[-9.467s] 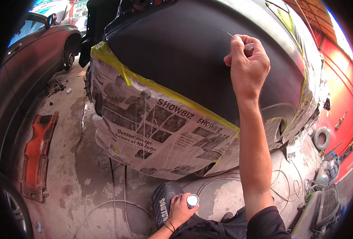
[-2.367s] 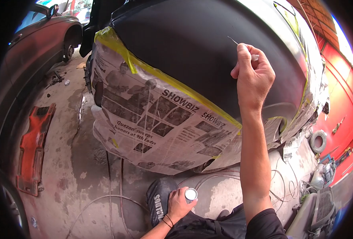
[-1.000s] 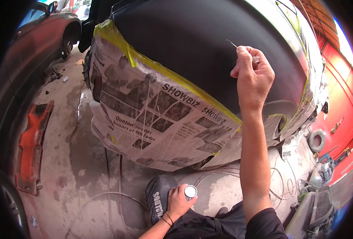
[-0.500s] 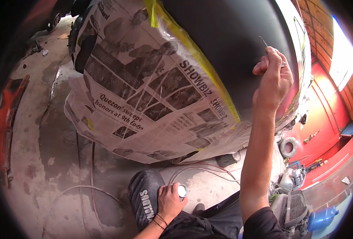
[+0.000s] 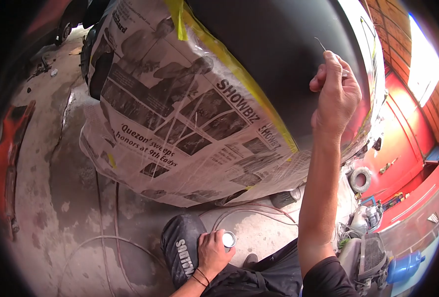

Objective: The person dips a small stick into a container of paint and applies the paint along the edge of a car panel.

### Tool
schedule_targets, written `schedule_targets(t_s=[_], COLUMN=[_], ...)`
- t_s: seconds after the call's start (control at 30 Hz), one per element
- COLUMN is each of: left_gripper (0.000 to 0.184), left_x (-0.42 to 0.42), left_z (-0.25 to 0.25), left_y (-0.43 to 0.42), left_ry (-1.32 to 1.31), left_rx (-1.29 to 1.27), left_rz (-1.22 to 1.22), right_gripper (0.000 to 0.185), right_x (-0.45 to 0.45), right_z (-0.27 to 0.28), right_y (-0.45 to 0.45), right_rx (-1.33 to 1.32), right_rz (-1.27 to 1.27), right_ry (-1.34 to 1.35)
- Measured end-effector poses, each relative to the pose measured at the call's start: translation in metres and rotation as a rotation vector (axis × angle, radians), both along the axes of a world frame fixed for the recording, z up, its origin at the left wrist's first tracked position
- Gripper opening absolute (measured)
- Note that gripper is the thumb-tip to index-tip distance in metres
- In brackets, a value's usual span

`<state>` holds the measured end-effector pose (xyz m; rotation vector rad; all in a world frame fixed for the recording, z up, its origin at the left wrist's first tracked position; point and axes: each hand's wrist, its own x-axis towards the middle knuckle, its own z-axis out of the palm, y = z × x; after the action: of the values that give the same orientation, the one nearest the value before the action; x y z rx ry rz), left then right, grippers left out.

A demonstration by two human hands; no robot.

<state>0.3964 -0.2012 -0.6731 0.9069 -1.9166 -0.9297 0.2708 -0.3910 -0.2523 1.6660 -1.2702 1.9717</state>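
My right hand [image 5: 337, 94] is closed in a pinch around a thin, slender tool [image 5: 320, 44] with a fine dark tip; its exact kind is too small to tell. The tip points up and left in front of a smooth dark vehicle panel [image 5: 264, 44]; whether it touches the surface I cannot tell. On my left knee, my left hand [image 5: 212, 255] grips a small round cup [image 5: 228, 240] with something white inside. Newspaper [image 5: 145, 106] covers the lower part of the vehicle, edged along the panel by yellow masking tape [image 5: 251, 81].
Hoses [image 5: 108, 236] run across the concrete floor beneath the vehicle. A dark can [image 5: 285, 199] lies near its lower edge. To the right are a tire [image 5: 360, 179], a blue water jug [image 5: 405, 267] and an air compressor [image 5: 371, 257]. An orange-red part [image 5: 12, 163] lies at far left.
My right hand and the thin tool have shifted slightly up and left over the panel. The left hand still rests on the knee with the cup. The whole view has tilted a little.
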Motion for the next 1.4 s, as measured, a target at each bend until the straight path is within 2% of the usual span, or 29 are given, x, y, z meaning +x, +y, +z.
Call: schedule_targets(t_s=[0.4,0.6,1.4], left_gripper=[0.068,0.067,0.07], left_x=[-0.0015,-0.0013,0.0025], left_z=[0.0003,0.0019,0.002], left_y=[0.001,0.0009,-0.003], left_ry=[-0.007,0.001,-0.005], left_rx=[-0.016,-0.024,-0.01], left_rz=[0.012,0.025,0.019], right_gripper=[0.025,0.025,0.025], right_x=[0.0046,-0.0039,0.003], right_z=[0.0004,-0.0008,-0.0022], right_y=[-0.001,0.0022,0.0028], right_rx=[0.018,-0.009,0.032], right_rz=[-0.085,0.035,-0.103], right_ry=[-0.001,-0.021,0.021])
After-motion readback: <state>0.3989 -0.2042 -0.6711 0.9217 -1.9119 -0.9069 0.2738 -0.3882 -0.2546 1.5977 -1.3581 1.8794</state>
